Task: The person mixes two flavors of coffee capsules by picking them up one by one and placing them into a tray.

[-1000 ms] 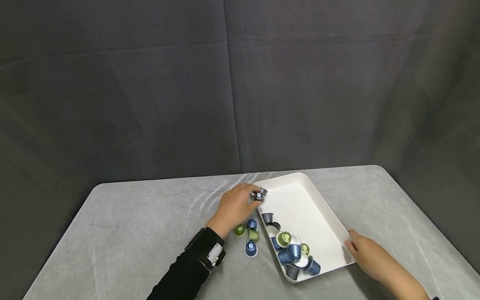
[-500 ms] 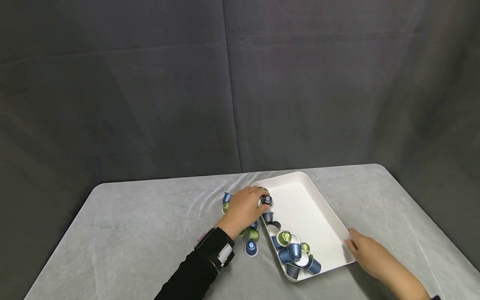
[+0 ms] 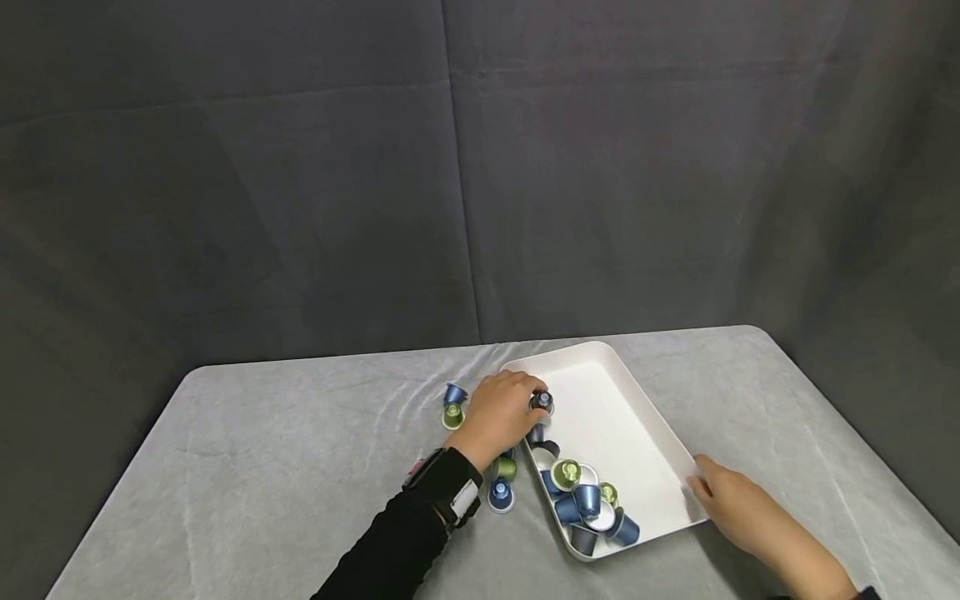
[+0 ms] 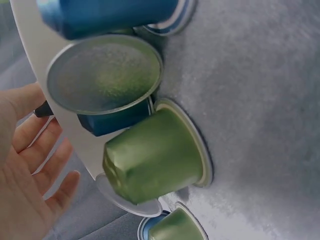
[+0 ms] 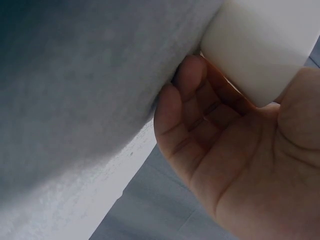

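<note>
A grey tabletop [image 3: 285,467] with a wrinkled cloth cover stands before a dark grey backdrop [image 3: 300,167]. On it, right of centre, lies a white tray [image 3: 622,417], turned at an angle, its far part bare and its near corner filled with a heap of pods [image 3: 588,500] in blue, green and dark grey. The right hand [image 3: 738,512] is at the tray's near right corner; in the right wrist view its fingers [image 5: 187,107] curl against the tray's outer wall, holding that corner. The left hand [image 3: 501,415], in a black sleeve with a wrist strap, reaches over the tray's left rim and pinches a dark pod [image 3: 541,402] at its fingertips, just inside the tray near the rim and above the tray floor; another dark pod [image 3: 535,434] sits just below it inside the tray. On the tabletop outside the tray, a blue pod [image 3: 454,393] and a green pod [image 3: 452,414] lie touching, just left of the left hand. Nearer the person, beside the tray's left wall, are a second green pod [image 3: 506,468] and a light blue pod [image 3: 500,494], which stands on its rim.
</note>
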`<state>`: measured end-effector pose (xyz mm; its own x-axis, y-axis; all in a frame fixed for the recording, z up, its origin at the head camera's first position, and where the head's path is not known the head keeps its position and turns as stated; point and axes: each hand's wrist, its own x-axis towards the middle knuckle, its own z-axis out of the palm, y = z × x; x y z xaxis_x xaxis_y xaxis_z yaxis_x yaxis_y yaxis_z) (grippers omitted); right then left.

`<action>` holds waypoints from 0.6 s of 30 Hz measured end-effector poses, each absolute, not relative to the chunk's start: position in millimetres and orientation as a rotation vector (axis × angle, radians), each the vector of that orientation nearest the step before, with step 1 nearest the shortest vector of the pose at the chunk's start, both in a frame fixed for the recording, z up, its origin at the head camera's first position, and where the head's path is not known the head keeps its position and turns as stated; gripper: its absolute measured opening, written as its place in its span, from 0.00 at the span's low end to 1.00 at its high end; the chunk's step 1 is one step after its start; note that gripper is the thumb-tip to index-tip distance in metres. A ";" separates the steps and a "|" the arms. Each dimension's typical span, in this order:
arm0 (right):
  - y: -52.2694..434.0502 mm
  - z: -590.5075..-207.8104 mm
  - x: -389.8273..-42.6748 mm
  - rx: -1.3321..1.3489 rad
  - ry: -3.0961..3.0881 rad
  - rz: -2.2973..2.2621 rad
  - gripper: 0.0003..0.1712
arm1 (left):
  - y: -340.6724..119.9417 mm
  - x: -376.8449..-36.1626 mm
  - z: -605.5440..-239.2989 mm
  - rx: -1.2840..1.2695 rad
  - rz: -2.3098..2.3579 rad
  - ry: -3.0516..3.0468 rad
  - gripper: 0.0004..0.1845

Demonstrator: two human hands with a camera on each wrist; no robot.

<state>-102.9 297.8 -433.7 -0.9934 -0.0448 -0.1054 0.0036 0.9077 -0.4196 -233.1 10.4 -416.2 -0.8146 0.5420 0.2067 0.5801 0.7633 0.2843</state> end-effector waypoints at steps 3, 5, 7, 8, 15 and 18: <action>297.5 -433.3 -103.1 -0.031 2.960 -0.654 0.04 | 10.5 -232.0 -416.5 -0.913 -0.505 -2.841 0.18; 297.4 -433.2 -103.4 -0.031 2.957 -0.654 0.05 | 10.3 -231.6 -416.1 -0.914 -0.498 -2.845 0.19; 297.4 -433.2 -103.6 -0.028 2.954 -0.655 0.05 | 10.1 -231.3 -415.7 -0.916 -0.503 -2.848 0.19; 297.4 -433.2 -103.6 -0.028 2.953 -0.656 0.05 | 10.1 -231.4 -415.5 -0.919 -0.505 -2.849 0.18; 297.6 -434.0 -102.8 -0.047 2.951 -0.673 0.04 | 9.5 -231.9 -416.7 -0.943 -0.492 -2.791 0.17; 297.4 -434.2 -102.5 -0.041 2.950 -0.672 0.05 | 9.6 -231.9 -417.3 -0.945 -0.500 -2.793 0.17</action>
